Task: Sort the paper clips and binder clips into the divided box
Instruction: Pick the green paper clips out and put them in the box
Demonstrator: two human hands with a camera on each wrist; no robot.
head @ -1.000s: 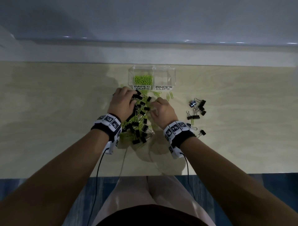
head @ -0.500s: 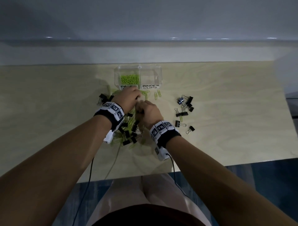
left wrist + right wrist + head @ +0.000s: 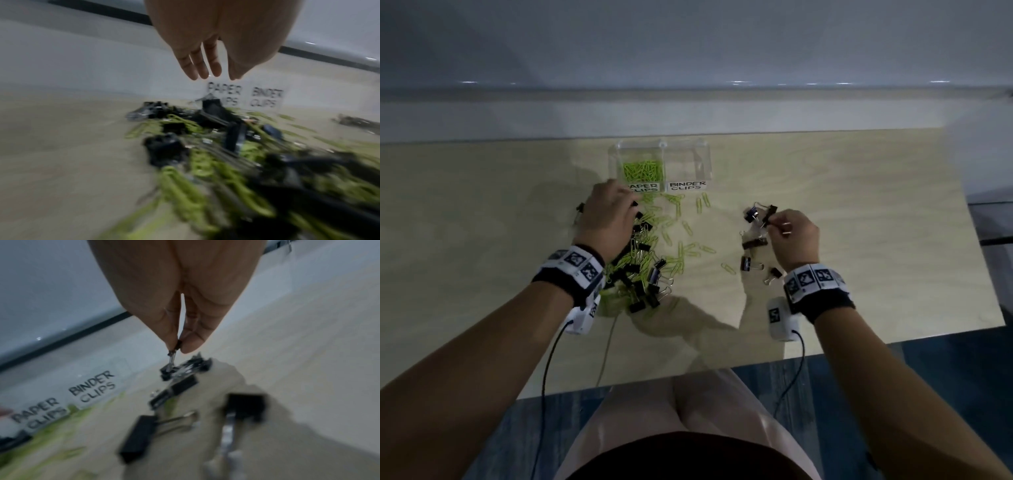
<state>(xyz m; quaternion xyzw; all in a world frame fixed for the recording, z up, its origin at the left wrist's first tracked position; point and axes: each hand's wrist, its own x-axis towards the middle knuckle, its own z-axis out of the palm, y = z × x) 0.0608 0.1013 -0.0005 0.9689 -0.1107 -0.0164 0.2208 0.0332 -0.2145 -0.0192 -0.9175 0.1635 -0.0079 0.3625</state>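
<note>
Head view: a pale wood-grain desk (image 3: 482, 240) carries a clear plastic divided box (image 3: 703, 161) near its far edge, with printed labels on the front. The compartment marked PAPER CLIPS holds thin green paper clips (image 3: 643, 169); the one marked BINDER CLIPS looks bare. In front of the box lies a tangled pile (image 3: 643, 270) of green wire clips and black folded-metal binder clips, with loose green ones strewn to its right. A smaller group of binder clips (image 3: 755, 243) sits apart to the right. Wide bare desk lies on both sides. The left hand (image 3: 609, 219) hangs over the pile's far end, fingers downward. The right hand (image 3: 794, 236) pinches a black binder clip (image 3: 768, 217) above the smaller group.

Left wrist view: the left hand (image 3: 216, 40) shows straight, relaxed fingers (image 3: 197, 65) holding nothing, above the blurred pile (image 3: 226, 154), the box labels behind.

Right wrist view: the right hand (image 3: 180, 296) nips the binder clip (image 3: 174, 352) between thumb and fingertip; other black clips lie below on the desk (image 3: 308, 353)
</note>
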